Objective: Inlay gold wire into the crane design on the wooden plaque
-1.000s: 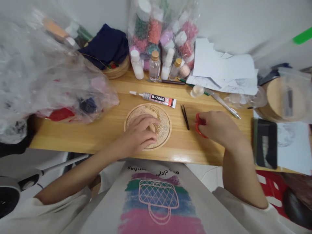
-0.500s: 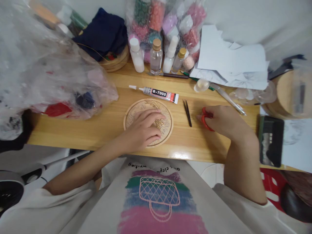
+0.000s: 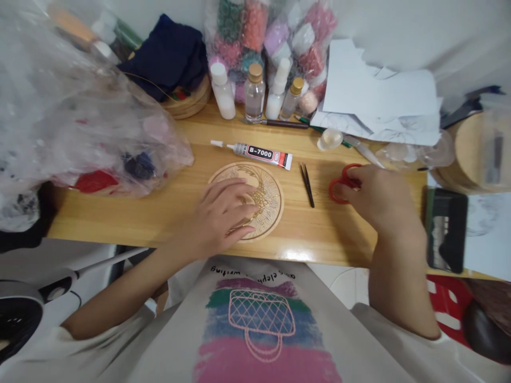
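My left hand lies over the left side of a round carved wooden plaque, fingers stretched out and spread. Gold lines and a feather-like pattern show on the plaque's uncovered part. At the right, my right hand has its fingers on red-handled scissors; their blades are hidden. Between plaque and scissors lie black tweezers. Just behind the plaque is a B-7000 glue tube with a white nozzle cap.
Small bottles stand at the back before a bag of coloured jars. A large plastic bag takes up the left. Papers lie at the back right, with a small clear dish before them. A black case sits far right.
My left hand has slid left on the plaque, baring more of its gold pattern. My right hand has moved slightly right with the scissors, whose red handles show more.
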Demonstrator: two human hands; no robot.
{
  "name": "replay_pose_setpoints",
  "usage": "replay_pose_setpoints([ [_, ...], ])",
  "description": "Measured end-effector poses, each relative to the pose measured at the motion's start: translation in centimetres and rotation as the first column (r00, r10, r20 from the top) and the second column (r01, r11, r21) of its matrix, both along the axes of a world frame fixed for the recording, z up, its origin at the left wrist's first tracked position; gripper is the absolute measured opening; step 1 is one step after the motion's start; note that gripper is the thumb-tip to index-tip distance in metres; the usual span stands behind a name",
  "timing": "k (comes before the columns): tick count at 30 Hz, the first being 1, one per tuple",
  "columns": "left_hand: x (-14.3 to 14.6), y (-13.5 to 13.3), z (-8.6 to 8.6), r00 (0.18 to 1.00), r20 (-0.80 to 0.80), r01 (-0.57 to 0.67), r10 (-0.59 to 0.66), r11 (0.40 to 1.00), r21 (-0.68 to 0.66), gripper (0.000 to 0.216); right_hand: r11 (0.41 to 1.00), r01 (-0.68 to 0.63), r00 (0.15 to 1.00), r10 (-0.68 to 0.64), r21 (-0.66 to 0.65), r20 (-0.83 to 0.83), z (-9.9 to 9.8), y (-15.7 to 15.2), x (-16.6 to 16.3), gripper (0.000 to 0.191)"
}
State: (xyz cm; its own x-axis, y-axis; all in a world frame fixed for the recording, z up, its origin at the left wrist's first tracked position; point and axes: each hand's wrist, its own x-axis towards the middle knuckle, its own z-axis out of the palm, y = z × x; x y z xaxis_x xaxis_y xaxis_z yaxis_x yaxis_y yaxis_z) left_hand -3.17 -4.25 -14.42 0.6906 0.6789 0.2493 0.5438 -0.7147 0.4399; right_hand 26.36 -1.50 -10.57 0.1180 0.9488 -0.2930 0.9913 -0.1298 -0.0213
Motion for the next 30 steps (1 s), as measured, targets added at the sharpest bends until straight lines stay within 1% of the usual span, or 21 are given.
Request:
replay_pose_setpoints([
  [3,-0.8,-1.4,-0.3,0.982,-0.032,-0.187,0.187,0.982,0.025,0.045,0.998,-0.045,0.998,0.044,0.042,0.034,-0.4,-0.1,0.3,0.013],
  [6,-1.4,-3.1,-1.2,0.931,-0.077,-0.353,0.357,0.934,0.058,0.066,1.000,-0.019,0.999,0.018,0.014,0.050,-0.5,0.0,0.2,0.018],
  [8,-1.6,-4.0,-2.0,0.900,-0.088,-0.420,0.427,0.903,0.087,0.075,0.999,0.018,0.997,-0.015,-0.038,0.074,-0.1,0.1,-0.3,0.021],
  [9,-1.7,-4.4,-2.3,0.889,-0.092,-0.441,0.450,0.892,0.097,0.077,0.999,0.034,0.996,-0.031,-0.039,0.086,0.2,0.2,-0.6,0.023],
  [10,-1.8,-4.7,-2.6,0.881,-0.098,-0.454,0.463,0.885,0.100,0.079,0.999,0.038,0.996,-0.037,-0.010,0.085,0.5,0.3,-1.1,0.024],
  [11,-1.8,-5.0,-2.8,0.877,-0.108,-0.459,0.468,0.883,0.097,0.079,0.998,0.028,0.997,-0.031,0.053,0.067,0.8,0.5,-1.7,0.026],
  [12,-1.9,-5.1,-3.0,0.875,-0.122,-0.460,0.468,0.884,0.088,0.079,0.989,-0.004,1.000,0.000,0.145,0.028,1.1,0.7,-2.3,0.027],
  [14,-2.0,-5.0,-3.1,0.879,-0.153,-0.447,0.452,0.892,0.070,0.076,0.944,-0.131,0.984,0.160,0.303,-0.074,1.3,1.5,-3.8,0.028],
  [15,-2.1,-4.9,-3.0,0.883,-0.168,-0.433,0.438,0.899,0.066,0.075,0.918,-0.212,0.959,0.262,0.334,-0.112,1.2,2.0,-4.6,0.028],
  [16,-2.2,-4.6,-3.0,0.888,-0.184,-0.415,0.421,0.907,0.068,0.073,0.901,-0.285,0.928,0.345,0.326,-0.141,1.0,2.6,-5.3,0.027],
  [17,-2.3,-4.4,-2.9,0.893,-0.199,-0.395,0.403,0.915,0.077,0.072,0.888,-0.340,0.902,0.401,0.309,-0.159,0.6,3.2,-6.0,0.025],
  [19,-2.6,-3.9,-2.8,0.903,-0.227,-0.348,0.364,0.931,0.109,0.070,0.861,-0.433,0.858,0.484,0.266,-0.173,-0.4,4.7,-7.2,0.030],
  [22,-2.8,-3.4,-2.7,0.909,-0.253,-0.297,0.331,0.941,0.164,0.066,0.814,-0.538,0.773,0.580,0.217,-0.258,-1.8,6.7,-8.3,0.034],
  [23,-2.8,-3.4,-2.7,0.909,-0.259,-0.289,0.328,0.941,0.178,0.066,0.802,-0.556,0.748,0.597,0.218,-0.290,-2.2,7.2,-8.5,0.033],
  [26,-2.9,-3.2,-2.8,0.902,-0.279,-0.280,0.329,0.939,0.200,0.064,0.791,-0.555,0.709,0.612,0.258,-0.350,-2.8,8.1,-9.1,0.030],
  [30,-3.4,-2.8,-3.1,0.899,-0.302,-0.263,0.317,0.942,0.207,0.064,0.770,-0.573,0.678,0.637,0.280,-0.367,-2.9,8.5,-9.3,0.018],
])
